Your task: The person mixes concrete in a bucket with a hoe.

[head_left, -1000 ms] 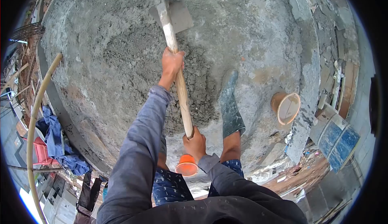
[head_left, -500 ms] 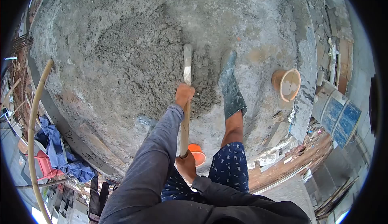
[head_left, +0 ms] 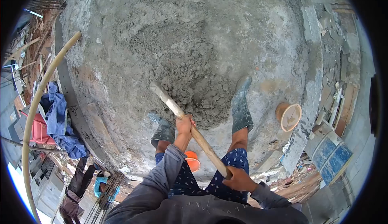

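A long wooden tool handle [head_left: 208, 147] runs diagonally in front of me, from low by my right thigh to the upper left. My left hand [head_left: 184, 125] is wrapped round its middle. Near its rear end my right hand [head_left: 238, 179] grips it. The pale far end lies over the left side of a heap of wet grey mortar [head_left: 182, 62]; no blade can be made out. My rubber boots, the left one [head_left: 163, 129] and the right one [head_left: 241, 107], stand on either side of the heap's near edge.
An orange bowl [head_left: 192, 161] sits between my legs. A bucket of murky water [head_left: 291, 117] stands at right, near a blue drum [head_left: 335, 159]. At left are a curved bamboo pole [head_left: 38, 94], blue cloth [head_left: 58, 115] and a red chair [head_left: 38, 129]. Another person [head_left: 99, 183] is at lower left.
The handle has swung from nearly upright in view to a diagonal, its far end moving left and its rear end right with my right hand. My left boot has come into clearer view.
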The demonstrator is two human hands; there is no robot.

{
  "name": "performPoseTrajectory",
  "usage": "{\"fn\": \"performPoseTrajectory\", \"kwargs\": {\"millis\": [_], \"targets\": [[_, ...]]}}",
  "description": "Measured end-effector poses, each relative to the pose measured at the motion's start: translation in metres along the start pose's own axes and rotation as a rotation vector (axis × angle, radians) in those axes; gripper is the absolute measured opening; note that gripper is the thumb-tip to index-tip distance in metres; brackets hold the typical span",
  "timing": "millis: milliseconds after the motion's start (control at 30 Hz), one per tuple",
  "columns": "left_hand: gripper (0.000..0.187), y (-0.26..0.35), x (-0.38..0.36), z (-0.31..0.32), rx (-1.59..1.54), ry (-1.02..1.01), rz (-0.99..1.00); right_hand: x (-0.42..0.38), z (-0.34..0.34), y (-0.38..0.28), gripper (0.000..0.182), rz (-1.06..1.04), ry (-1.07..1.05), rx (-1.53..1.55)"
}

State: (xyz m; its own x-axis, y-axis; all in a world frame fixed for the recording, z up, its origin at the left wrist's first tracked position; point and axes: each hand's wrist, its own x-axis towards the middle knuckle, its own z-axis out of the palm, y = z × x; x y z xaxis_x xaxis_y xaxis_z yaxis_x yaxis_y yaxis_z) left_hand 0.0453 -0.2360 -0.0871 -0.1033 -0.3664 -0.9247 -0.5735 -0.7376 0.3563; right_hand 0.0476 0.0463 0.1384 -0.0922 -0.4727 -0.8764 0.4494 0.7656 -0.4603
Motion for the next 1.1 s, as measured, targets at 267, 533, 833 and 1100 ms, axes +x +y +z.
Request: {"fn": "performPoseTrajectory", "kwargs": {"millis": [267,533,833,1100], "targets": [[0.018,0.015,-0.024,0.066,-0.549,0.077,0.019,0.174,-0.181,0.125,0.020,-0.401,0.515,-0.584],[0.020,0.200,-0.043,-0.014,-0.440,0.054,0.666,0.275,-0.044,-0.017,0.031,-0.572,0.458,-0.363],[0.008,0.053,0.180,-0.026,0.241,0.054,0.168,0.214,0.127,-0.001,0.026,0.100,0.432,-0.139],[0.011,-0.044,0.094,-0.045,0.123,0.053,-0.018,0.116,0.159,0.046,0.027,0.226,0.475,-0.222]]}}
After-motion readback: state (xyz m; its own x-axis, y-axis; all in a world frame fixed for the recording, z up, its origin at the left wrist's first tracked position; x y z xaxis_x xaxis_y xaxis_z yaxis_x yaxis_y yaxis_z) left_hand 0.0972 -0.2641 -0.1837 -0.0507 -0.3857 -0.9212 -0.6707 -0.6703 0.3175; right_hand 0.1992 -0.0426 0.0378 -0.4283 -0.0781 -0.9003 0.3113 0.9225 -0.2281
